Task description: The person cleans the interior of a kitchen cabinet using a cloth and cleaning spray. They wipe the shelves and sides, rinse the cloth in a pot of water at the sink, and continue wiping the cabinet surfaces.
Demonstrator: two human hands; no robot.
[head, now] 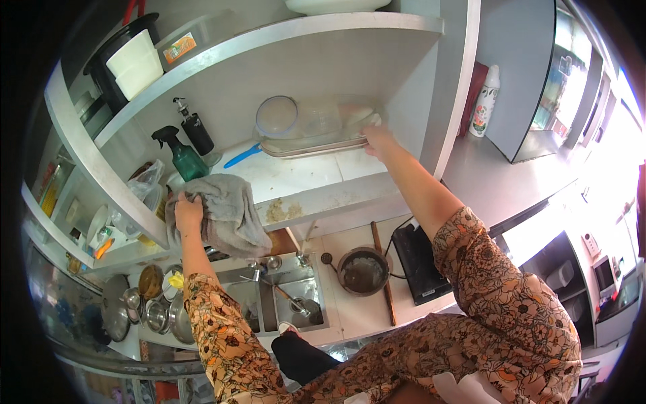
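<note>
A grey towel [227,207] hangs from my left hand [189,214] over the front edge of the shelf [303,177]. At the right end of the same shelf, my right hand [379,142] grips the rim of a shallow transparent tray [313,146]. Clear containers stand on or behind that tray, too see-through to tell apart. One is a round lid or bowl with a blue rim [277,116]. A blue handle [242,155] sticks out at the tray's left end. My right fingertips are partly hidden.
Left on the shelf are a green spray bottle [184,156] and a black pump bottle [197,134]. Below are a double steel sink [295,288], a dark pan [362,272], a black cooktop [421,265] and metal bowls [157,315]. The shelf edge has a brown stain [282,209].
</note>
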